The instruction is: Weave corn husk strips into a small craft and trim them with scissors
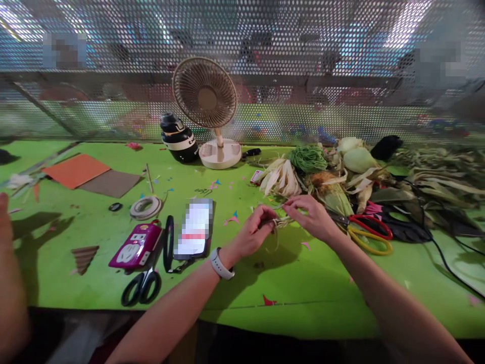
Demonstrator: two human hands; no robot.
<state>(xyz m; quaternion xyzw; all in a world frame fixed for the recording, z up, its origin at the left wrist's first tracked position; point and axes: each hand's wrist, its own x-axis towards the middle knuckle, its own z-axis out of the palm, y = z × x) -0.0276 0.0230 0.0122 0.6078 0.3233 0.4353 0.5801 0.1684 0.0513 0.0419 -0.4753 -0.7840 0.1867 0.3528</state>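
Observation:
Both hands meet over the green table (295, 283), in front of a heap of corn husks. My left hand (257, 230), with a pale band on its wrist, is closed on a small bundle of thin pale husk strips (281, 221). To its right, my right hand (308, 217) pinches at the same strips with thumb and fingers; what exactly lies between its fingertips is partly hidden. Just behind the hands lie a fan of pale dried husks (282, 177) and a bundle of green strands (308, 158). Red-and-yellow-handled scissors (369, 235) rest beside my right forearm.
A phone (195, 227), a purple pouch (137, 245), black-handled scissors (142, 288) and a tape roll (146, 207) lie on the left. A fan (220, 154) and a black bottle (180, 141) stand before the perforated metal screen (273, 116). Another person's arm (9, 283) shows at far left.

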